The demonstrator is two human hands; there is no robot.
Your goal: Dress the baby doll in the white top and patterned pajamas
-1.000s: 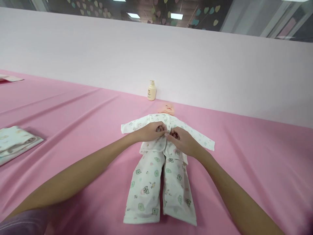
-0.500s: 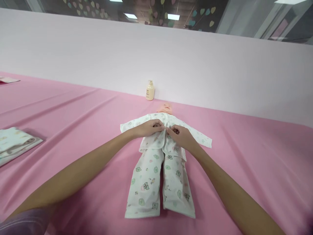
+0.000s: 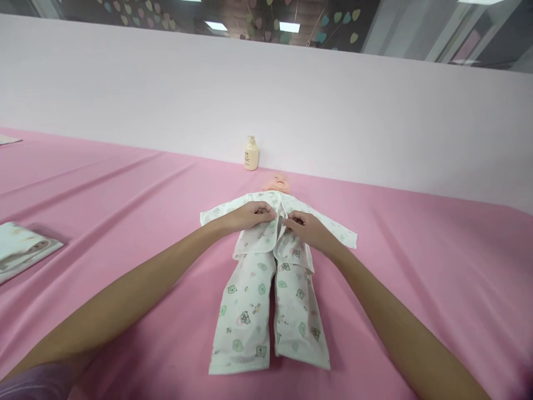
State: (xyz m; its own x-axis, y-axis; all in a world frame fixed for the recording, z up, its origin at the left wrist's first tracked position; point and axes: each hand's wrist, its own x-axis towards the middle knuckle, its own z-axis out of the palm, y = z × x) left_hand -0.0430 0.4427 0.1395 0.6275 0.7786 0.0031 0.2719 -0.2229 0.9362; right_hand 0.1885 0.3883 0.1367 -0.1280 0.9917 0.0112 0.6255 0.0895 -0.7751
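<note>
A baby doll [image 3: 278, 182] lies on its back, its head toward the wall. It wears a white printed jacket [image 3: 256, 239] with both sleeves spread out, and matching trousers [image 3: 245, 311] with small bear prints. At the chest, my left hand [image 3: 254, 215] pinches one front edge of the jacket. Opposite it, my right hand [image 3: 306, 228] pinches the other front edge. A narrow gap shows between the two edges. Whatever fastener lies under my fingertips is too small to make out.
A pink sheet [image 3: 137, 222] with creases covers the surface. Behind the doll's head, a cream pump bottle [image 3: 251, 154] stands against the white wall [image 3: 266, 100]. Folded printed cloth [image 3: 25, 250] lies at the left, and another pale cloth [image 3: 8, 139] farther back.
My hands have moved slightly apart, and the jacket's front edges now show a gap between them at the chest. The whole view has shifted a little.
</note>
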